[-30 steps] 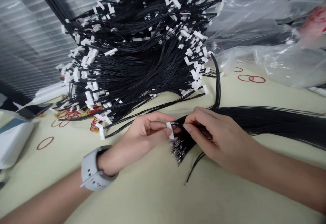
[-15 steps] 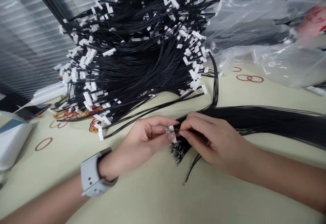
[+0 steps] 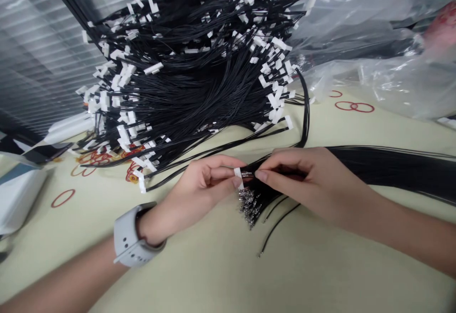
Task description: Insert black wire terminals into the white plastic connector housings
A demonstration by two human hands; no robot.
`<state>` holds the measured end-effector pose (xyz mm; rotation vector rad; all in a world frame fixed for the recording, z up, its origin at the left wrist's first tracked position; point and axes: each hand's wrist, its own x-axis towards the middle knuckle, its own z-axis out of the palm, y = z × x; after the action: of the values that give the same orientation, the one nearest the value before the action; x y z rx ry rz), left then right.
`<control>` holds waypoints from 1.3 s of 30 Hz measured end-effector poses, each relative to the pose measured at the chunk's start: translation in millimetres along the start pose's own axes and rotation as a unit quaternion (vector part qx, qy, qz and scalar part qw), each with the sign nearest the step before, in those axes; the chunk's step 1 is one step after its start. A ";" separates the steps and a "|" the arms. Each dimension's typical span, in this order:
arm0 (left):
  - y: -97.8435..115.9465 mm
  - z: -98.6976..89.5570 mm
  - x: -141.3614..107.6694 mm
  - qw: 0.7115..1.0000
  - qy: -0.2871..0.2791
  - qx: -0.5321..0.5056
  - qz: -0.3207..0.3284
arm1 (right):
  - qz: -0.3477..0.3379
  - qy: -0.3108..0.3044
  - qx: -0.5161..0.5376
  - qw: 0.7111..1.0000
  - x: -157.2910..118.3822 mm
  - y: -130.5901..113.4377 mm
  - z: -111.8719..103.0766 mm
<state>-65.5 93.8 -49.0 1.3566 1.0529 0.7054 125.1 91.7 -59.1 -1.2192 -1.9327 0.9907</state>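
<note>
Between the thumb and fingers of my left hand [image 3: 203, 189] is a small white connector housing [image 3: 238, 178]. My right hand [image 3: 302, 180], thumb and forefinger pinched, grips a thin black wire just right of the housing. A metal terminal [image 3: 246, 174] on a wire end shows between the two hands, at the housing's right side; whether it sits inside cannot be made out. Beneath both hands lies a bundle of black wires [image 3: 395, 170], its bare metal terminals [image 3: 250, 206] clustered below the housing. Two loose wire ends [image 3: 272, 232] stick out under my right hand.
A large heap of black cables [image 3: 199, 90] with white connectors rises behind my hands. Clear plastic bags [image 3: 377, 75] lie at the back right. Red rubber bands [image 3: 63, 198] are scattered on the pale table [image 3: 199, 275]. A white box [image 3: 21, 199] stands at the left edge.
My right hand has shifted slightly right and its pinch is flatter. The white housing now stands more upright in my left fingers. A second loose wire end shows more clearly below.
</note>
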 end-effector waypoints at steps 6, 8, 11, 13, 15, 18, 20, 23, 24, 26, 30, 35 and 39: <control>-0.8 1.1 -1.3 1.000 0.004 0.003 -0.005 | 0.019 -0.010 -0.012 1.000 -0.9 1.9 0.5; -1.6 0.6 -1.8 1.000 -0.003 -0.013 -0.010 | 0.011 -0.011 -0.017 1.000 -0.4 3.0 0.5; -2.5 -0.6 -1.4 0.999 -0.014 -0.036 -0.015 | 0.001 -0.015 -0.019 1.000 0.7 4.4 0.4; -2.9 -1.4 -0.6 0.999 -0.019 -0.044 -0.018 | -0.002 -0.014 -0.018 1.000 0.9 4.7 0.4; -3.2 -1.9 -0.2 0.998 -0.023 -0.048 -0.020 | -0.008 -0.009 -0.020 1.000 0.3 4.3 0.5; -3.5 -1.9 -0.5 0.998 -0.027 -0.059 -0.024 | -0.010 -0.005 -0.022 1.000 -1.3 2.9 0.6; -3.4 -1.6 -0.9 0.997 -0.031 -0.068 -0.023 | -0.012 -0.006 -0.019 1.000 -1.9 2.2 0.8; -2.8 -1.2 -0.7 0.996 -0.035 -0.073 -0.025 | -0.030 -0.002 -0.022 0.999 -1.8 2.0 1.3; -2.6 -1.1 -0.3 0.996 -0.035 -0.074 -0.027 | -0.036 0.001 -0.025 0.999 -1.6 2.0 1.5; -2.4 -1.4 0.4 0.996 -0.036 -0.076 -0.030 | -0.042 0.004 -0.034 0.999 -1.0 2.1 1.7; -3.0 -2.4 0.8 0.996 -0.040 -0.070 -0.031 | -0.051 -0.005 -0.042 0.998 0.1 1.8 2.0; -4.4 -1.2 -0.7 0.998 -0.031 -0.036 -0.027 | -0.068 0.006 -0.057 0.996 -0.1 1.5 3.3; -5.4 1.5 -1.8 1.000 -0.018 -0.014 -0.022 | -0.089 0.008 -0.063 0.994 -1.6 3.4 5.7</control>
<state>-65.7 90.8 -54.1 1.3139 1.0370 0.6591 122.5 89.8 -65.1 -1.0967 -2.0767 0.7748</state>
